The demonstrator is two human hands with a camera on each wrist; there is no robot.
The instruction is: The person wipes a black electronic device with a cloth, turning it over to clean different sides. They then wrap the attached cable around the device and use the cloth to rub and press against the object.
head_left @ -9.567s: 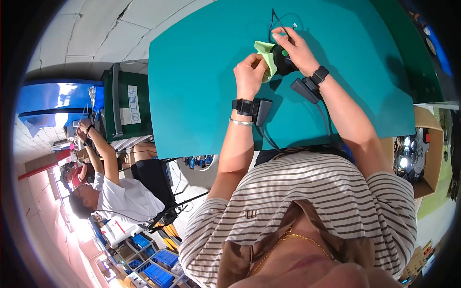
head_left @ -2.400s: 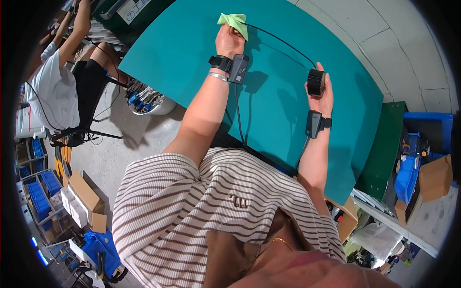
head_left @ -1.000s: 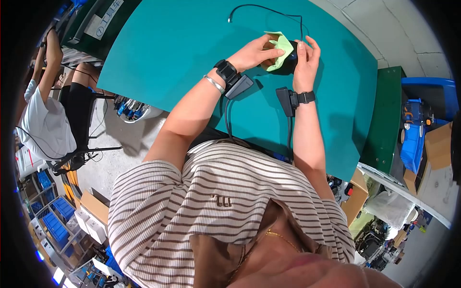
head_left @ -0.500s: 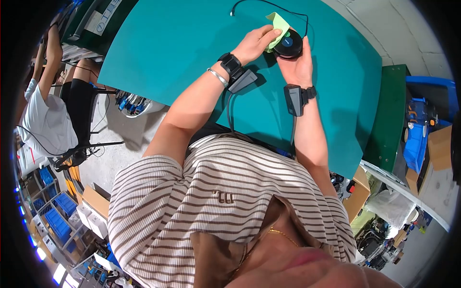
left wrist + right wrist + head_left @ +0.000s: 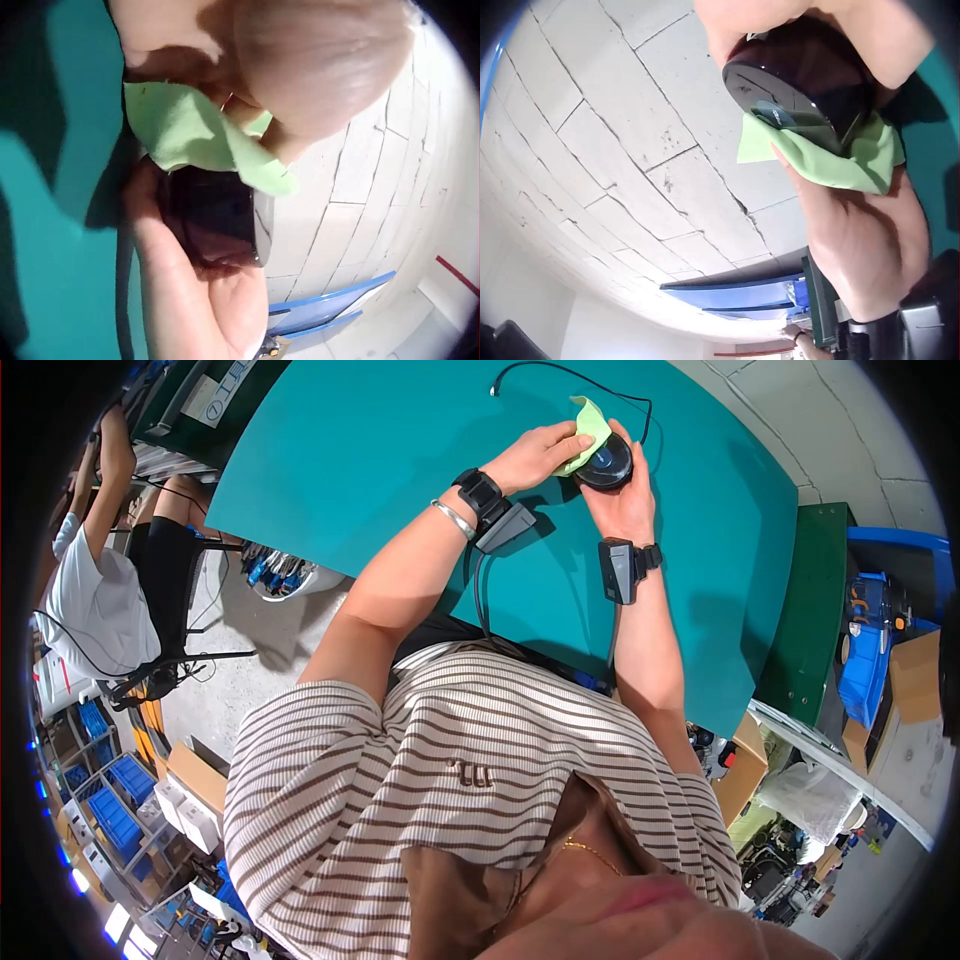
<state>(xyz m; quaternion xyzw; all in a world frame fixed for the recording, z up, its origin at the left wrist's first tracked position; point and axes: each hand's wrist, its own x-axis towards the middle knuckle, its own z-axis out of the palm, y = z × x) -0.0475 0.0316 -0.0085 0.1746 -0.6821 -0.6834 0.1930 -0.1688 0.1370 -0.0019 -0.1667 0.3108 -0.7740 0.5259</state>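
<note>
My right hand (image 5: 625, 510) grips a black, puck-shaped device (image 5: 608, 468) from below and its right side, with the glossy round face turned up. A small blue round label (image 5: 776, 114) shows on that face in the right wrist view. My left hand (image 5: 530, 458) pinches a light green cloth (image 5: 590, 428) and lays it over the device's left edge. In the left wrist view the cloth (image 5: 180, 127) folds across the top of the dark device body (image 5: 217, 214), hiding part of it. A thin black cable (image 5: 612, 392) runs from the device in a loop.
The cable's plug end (image 5: 494, 391) lies on the teal table (image 5: 400, 490) near its far edge. Dark cameras (image 5: 507, 528) are strapped to both wrists, with leads toward my body. Another person (image 5: 105, 610) sits at the left. A green cabinet (image 5: 800, 620) stands at the right.
Earlier the cloth was at the cable, away from the device. Since then my hands have come together, the device has turned face up, and the cloth has shifted slightly across its face.
</note>
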